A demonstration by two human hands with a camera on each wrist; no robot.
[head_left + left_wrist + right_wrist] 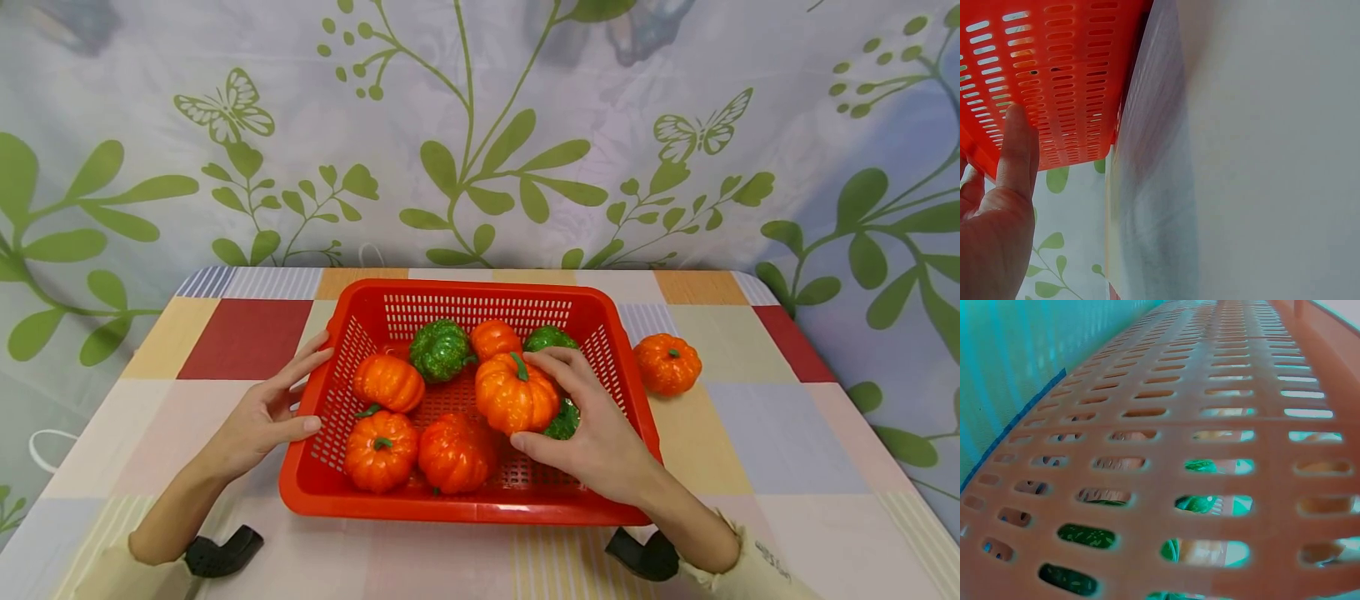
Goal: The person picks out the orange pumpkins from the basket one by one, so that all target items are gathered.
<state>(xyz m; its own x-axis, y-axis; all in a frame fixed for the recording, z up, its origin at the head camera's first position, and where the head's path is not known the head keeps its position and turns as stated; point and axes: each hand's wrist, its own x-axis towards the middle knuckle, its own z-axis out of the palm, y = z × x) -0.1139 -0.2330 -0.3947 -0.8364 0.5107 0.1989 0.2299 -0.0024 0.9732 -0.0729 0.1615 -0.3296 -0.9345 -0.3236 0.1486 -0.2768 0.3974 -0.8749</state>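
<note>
A red plastic basket with slotted walls holds several small toy pumpkins, orange and green. My right hand reaches over its right side and grips an orange pumpkin with a green stem, thumb at the front and fingers behind. That pumpkin sits above the others; whether it touches them is unclear. Partly behind this hand are a green pumpkin and another green one. My left hand rests with extended fingers against the basket's left side, its fingers near the slotted wall.
One orange pumpkin lies on the table outside the basket's right wall. A checked cloth covers the table. Behind it hangs a leaf-patterned curtain. The right wrist view shows mostly the basket's slotted wall.
</note>
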